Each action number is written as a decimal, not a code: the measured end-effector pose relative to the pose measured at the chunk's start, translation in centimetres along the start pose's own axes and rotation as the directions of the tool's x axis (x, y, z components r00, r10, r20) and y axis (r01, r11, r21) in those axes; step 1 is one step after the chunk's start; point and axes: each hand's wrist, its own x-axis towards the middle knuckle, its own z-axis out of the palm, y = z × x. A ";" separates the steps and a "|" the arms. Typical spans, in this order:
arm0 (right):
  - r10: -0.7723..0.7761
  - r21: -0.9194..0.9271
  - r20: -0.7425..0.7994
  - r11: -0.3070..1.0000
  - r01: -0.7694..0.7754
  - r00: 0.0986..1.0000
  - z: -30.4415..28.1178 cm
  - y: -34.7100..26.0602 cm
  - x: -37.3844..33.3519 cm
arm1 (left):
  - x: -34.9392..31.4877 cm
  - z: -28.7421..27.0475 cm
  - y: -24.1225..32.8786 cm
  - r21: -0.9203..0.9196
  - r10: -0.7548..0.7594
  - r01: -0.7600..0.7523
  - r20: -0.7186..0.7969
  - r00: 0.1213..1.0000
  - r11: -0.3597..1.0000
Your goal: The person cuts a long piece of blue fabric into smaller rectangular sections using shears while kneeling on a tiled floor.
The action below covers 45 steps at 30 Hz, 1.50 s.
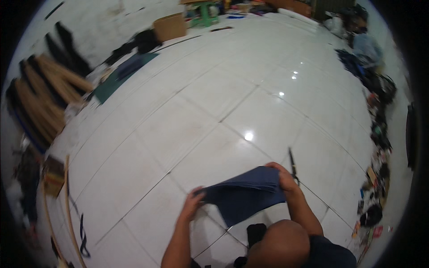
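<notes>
A folded stack of dark blue fabric [243,194] hangs just above the white tiled floor, held at both ends. My left hand [193,203] pinches its left corner. My right hand [282,178] grips the right edge, fingers curled over the layered folds. Black scissors [292,166] lie on the tiles just right of my right hand. My knee and dark clothing show at the bottom edge below the fabric.
White glossy tiles [214,111] cover the floor. Wooden boards [49,89] and dark cloth pieces [129,67] lie at the left, a cardboard box [170,27] and green stool [205,13] at the back. Scraps and clutter [375,147] line the right wall, where a person [364,35] sits.
</notes>
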 end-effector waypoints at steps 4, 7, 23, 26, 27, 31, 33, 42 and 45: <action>0.002 -0.243 -0.116 0.970 -0.030 0.993 -2.2 4.8 -0.1 | 0.4 1.6 -3.9 -0.015 0.144 -0.147 -0.143 0.979 0.989; -0.067 -0.424 -0.047 0.905 0.041 0.997 -1.7 6.5 -0.5 | -0.3 1.7 -0.4 -0.011 0.237 -0.248 -0.257 0.937 0.969; -0.503 -0.515 -0.016 0.745 0.424 0.864 2.4 11.8 2.6 | 0.6 4.5 1.7 0.219 0.571 -0.528 -0.373 0.731 0.820; -0.507 -0.414 -0.065 0.798 0.439 0.860 3.2 11.3 2.9 | 0.3 5.6 2.7 0.134 0.518 -0.517 -0.444 0.731 0.845; -0.520 -0.449 -0.085 0.781 0.434 0.850 3.1 10.9 2.7 | 0.3 6.0 2.9 0.090 0.503 -0.527 -0.469 0.726 0.845; -0.503 -0.566 -0.097 0.737 0.368 0.859 4.4 9.7 2.3 | -0.4 4.6 2.9 0.355 0.654 -0.549 -0.420 0.629 0.756; -0.448 -0.643 -0.058 0.701 0.310 0.892 2.0 11.8 3.0 | 0.4 4.9 0.9 0.365 0.605 -0.485 -0.411 0.682 0.795; -0.247 -0.700 0.017 0.689 0.188 0.969 0.3 9.1 1.8 | 1.0 3.6 2.3 0.259 0.285 -0.197 -0.364 0.887 0.945; -0.185 -0.852 -0.119 0.524 -0.005 0.976 -2.4 6.8 0.3 | 0.9 0.2 2.0 0.156 0.051 -0.012 -0.245 0.968 0.988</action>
